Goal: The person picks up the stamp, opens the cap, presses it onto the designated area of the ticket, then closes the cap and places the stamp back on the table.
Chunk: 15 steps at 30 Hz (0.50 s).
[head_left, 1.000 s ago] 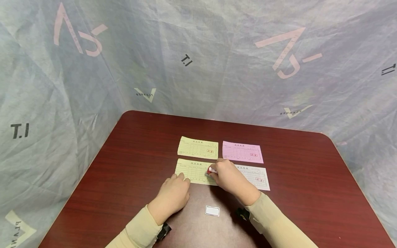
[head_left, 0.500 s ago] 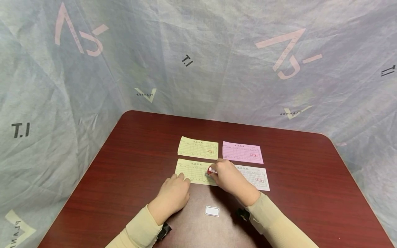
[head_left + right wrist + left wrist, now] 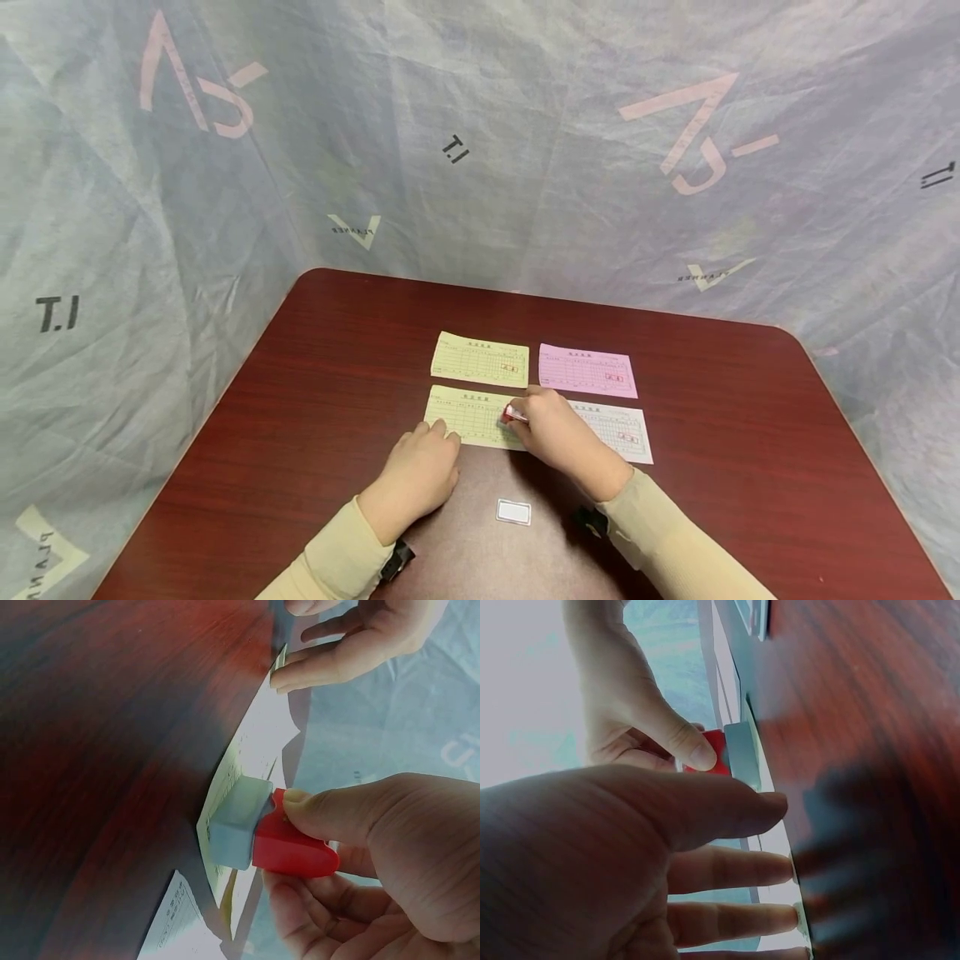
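My right hand (image 3: 558, 433) grips a stamp by its red handle between thumb and fingers. The stamp (image 3: 289, 836) has a greyish translucent base, which stands on the right part of the nearer yellow form (image 3: 461, 408). Its underside is hidden. The fingertips of my left hand (image 3: 416, 471) rest on that form's lower left edge, with the fingers fairly straight in the left wrist view. Behind it lies another yellow form (image 3: 472, 358) with a red mark. A pink form (image 3: 581, 367) and a white form (image 3: 611, 421), partly behind my right hand, also bear red marks.
A small white rectangular piece (image 3: 513, 512) with a dark rim lies on the dark red table (image 3: 300, 400) between my forearms. Grey printed cloth (image 3: 525, 208) hangs behind and beside the table. Dark wrist cameras sit under both wrists.
Both hands and the stamp stay in place on the form. Only the head view has tilted slightly.
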Motion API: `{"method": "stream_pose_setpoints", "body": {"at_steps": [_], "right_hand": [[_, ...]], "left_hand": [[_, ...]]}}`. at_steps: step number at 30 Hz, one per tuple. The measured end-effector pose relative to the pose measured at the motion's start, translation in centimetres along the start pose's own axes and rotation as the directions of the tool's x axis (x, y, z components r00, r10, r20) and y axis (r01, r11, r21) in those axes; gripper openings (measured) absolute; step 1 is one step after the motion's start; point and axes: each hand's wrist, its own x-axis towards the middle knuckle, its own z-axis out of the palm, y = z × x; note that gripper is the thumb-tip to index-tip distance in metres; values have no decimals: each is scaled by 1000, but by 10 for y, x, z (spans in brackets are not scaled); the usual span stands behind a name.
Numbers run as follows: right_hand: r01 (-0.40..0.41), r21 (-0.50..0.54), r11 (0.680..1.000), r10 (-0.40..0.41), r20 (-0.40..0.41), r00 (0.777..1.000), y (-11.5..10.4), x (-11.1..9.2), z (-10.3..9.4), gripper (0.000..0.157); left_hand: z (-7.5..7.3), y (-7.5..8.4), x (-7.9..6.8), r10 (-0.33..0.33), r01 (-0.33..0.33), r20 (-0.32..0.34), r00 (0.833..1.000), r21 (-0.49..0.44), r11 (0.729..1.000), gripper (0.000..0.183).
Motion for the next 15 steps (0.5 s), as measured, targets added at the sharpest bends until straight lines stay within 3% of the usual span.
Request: {"method": "stream_pose_setpoints", "body": {"at_steps": [6,12,15], "right_hand": [[4,87,996,-2,-30,1000,3,-3,-5,15],[-70,220,973,102,-137,985,3,-12,-22,11],[-91,244,966,131,-153,979,2,-16,-29,12]], "left_hand": [[3,0,-1,-4,4,8,1000,3,1000,24],[4,-1,1,7,-7,-1,1000,25,1000,23],[4,-1,1,4,-4,5,1000,26,1000,23]]}}
